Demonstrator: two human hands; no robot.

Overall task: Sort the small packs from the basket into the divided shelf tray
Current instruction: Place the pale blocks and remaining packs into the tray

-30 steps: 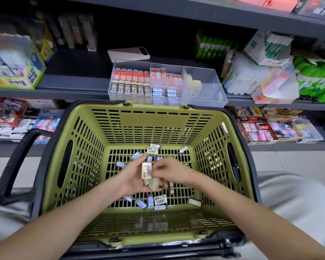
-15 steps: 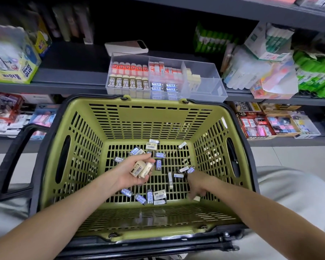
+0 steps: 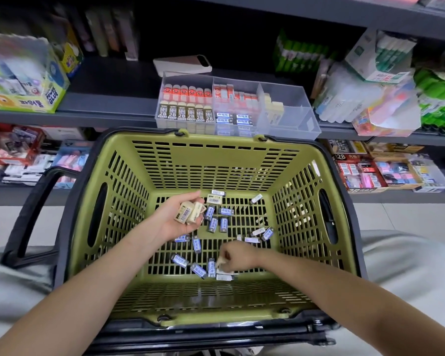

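The right hand (image 3: 233,256) reaches down to the near floor of the basket (image 3: 216,163), fingers curled onto a pale pack (image 3: 220,263); blur and the knuckles hide how firm that pinch is. The left hand (image 3: 176,218) waits palm up over the middle, fingers half curled round a few cream packs (image 3: 188,214), likely gathering one kind for a single trip. Blue packs (image 3: 212,224) lie scattered below. Beyond, on the shelf (image 3: 100,109), the tray (image 3: 288,129) holds cream ones in its part-filled right bay; its frosted wall blurs the front rows.
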